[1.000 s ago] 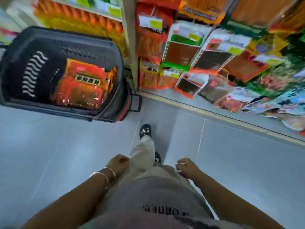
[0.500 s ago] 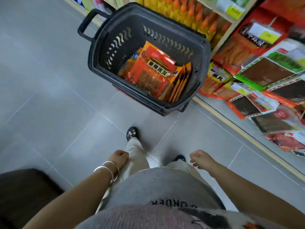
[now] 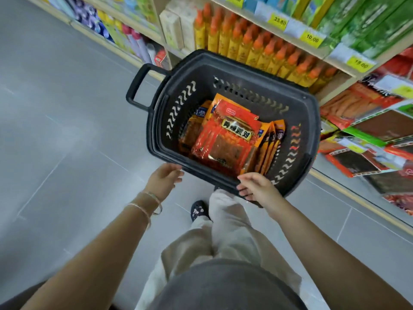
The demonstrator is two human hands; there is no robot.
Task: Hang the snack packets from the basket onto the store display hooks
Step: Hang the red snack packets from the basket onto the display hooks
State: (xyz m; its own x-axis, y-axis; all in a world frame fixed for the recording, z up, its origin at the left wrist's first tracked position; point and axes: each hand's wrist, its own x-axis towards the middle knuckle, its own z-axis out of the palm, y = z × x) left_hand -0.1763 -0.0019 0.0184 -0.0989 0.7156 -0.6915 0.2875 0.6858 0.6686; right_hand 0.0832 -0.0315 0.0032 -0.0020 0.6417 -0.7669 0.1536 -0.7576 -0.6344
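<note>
Red-and-orange snack packets [image 3: 225, 139] are seen stacked in a dark plastic basket [image 3: 223, 70] just beyond the fingertips. The top packet is laid flat, its long axis running away from the fingers, its header end pointed toward the shelves [image 3: 297, 33]. The left hand [image 3: 163, 179] and right hand [image 3: 254, 186] are held slack-fingered at the near rim, nothing grasped.
</note>
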